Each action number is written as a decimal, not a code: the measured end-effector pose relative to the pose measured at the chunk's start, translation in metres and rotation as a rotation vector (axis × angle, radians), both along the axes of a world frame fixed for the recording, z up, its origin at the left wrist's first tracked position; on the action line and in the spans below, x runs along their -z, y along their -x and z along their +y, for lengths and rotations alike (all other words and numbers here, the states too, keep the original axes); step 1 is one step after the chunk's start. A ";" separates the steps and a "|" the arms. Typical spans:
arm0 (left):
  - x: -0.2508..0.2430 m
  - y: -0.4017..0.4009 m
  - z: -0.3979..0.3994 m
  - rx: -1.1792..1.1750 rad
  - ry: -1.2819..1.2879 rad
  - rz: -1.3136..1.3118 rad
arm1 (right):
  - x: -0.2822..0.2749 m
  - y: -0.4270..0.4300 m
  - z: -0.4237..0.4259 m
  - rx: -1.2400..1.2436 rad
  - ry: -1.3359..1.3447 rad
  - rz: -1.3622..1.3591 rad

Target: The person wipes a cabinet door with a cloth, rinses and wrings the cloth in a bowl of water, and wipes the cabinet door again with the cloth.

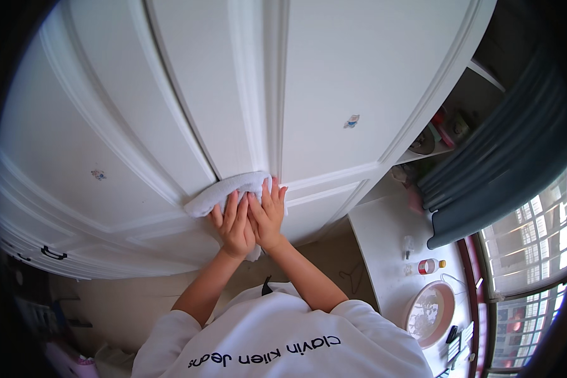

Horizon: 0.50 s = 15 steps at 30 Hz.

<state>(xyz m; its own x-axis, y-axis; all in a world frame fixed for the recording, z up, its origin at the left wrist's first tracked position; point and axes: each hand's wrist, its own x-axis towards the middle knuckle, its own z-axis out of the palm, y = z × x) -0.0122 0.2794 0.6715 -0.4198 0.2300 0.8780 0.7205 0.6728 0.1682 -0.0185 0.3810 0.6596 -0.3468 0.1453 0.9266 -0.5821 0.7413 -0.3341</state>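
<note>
My left hand (234, 229) and my right hand (268, 215) lie side by side, touching, with fingers spread over a white terry cloth (231, 186). Both palms press the cloth flat against a white panelled wardrobe door (330, 80). The cloth spans the gap between two doors and reaches the raised moulding. Part of it hangs below my wrists. Neither hand is closed around the cloth, though the parts under the palms are hidden. Small cartoon stickers (352, 121) are on the doors.
At the right, a white counter (378, 245) holds a pink basin of water (430, 314) and a plastic bottle with a yellow cap (432, 266). A blue-grey curtain (491, 156) hangs by the window. Open shelves (442, 151) adjoin the wardrobe. A dark handle (54, 253) protrudes at the left.
</note>
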 end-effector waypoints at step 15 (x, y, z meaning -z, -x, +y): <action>0.007 -0.015 0.161 0.209 0.299 -0.325 | 0.044 -0.014 0.161 0.430 0.011 -0.121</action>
<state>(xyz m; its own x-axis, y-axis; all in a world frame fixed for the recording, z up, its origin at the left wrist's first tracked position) 0.0028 0.4409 0.6641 -0.5790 0.5609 0.5917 0.7876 0.5725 0.2280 -0.0040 0.5417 0.6159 -0.3582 0.3093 0.8809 -0.1784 0.9035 -0.3898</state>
